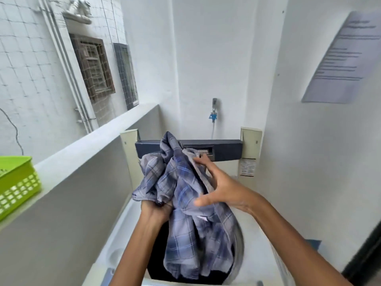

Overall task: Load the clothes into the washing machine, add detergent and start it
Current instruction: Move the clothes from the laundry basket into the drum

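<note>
A blue-grey plaid shirt hangs bunched above the open drum of a white top-loading washing machine. My left hand grips the shirt from below at its left side. My right hand holds the shirt's right edge, fingers spread along the cloth. The shirt's lower part drapes down into the dark drum opening. The raised dark lid stands upright at the back, partly hidden by the shirt.
A lime-green plastic basket sits on the grey ledge to the left. A water tap with a blue fitting is on the back wall. A white wall with a printed notice closes in the right side.
</note>
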A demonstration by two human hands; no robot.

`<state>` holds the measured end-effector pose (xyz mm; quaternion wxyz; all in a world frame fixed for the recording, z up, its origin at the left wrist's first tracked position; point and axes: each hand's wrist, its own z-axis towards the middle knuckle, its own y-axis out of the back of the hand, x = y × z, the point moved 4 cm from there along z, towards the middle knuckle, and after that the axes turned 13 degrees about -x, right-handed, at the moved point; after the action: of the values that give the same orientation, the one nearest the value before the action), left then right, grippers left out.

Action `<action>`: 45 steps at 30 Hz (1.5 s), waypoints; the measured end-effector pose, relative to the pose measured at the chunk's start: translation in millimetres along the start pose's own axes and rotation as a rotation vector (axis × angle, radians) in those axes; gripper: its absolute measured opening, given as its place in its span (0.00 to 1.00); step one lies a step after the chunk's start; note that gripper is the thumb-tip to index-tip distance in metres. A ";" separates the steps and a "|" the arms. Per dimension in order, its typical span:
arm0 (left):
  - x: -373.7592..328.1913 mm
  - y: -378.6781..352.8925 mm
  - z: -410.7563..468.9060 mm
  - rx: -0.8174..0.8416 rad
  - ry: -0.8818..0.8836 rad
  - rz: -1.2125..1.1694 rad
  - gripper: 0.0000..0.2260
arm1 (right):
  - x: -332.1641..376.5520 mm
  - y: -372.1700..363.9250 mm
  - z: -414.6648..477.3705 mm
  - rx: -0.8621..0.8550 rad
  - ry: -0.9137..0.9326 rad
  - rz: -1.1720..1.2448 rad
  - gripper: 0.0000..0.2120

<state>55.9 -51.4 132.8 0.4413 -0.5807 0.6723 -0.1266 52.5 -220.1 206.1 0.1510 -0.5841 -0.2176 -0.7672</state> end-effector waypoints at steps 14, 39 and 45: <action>-39.7 56.7 84.1 0.255 -0.806 1.889 0.17 | -22.6 49.6 44.9 -0.400 -0.160 -0.608 0.17; -50.1 -60.4 -27.4 0.612 -0.832 0.909 0.06 | -113.6 4.7 28.3 -0.206 -0.335 -0.577 0.20; -72.7 -33.0 -4.1 0.610 -0.580 0.898 0.08 | -184.5 47.8 -10.1 -0.333 -0.538 -0.604 0.08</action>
<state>70.3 2.4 190.2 0.7627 -0.0993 0.6373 0.0482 117.6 -270.5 33.9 -0.2384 -0.6897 -0.2838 -0.6220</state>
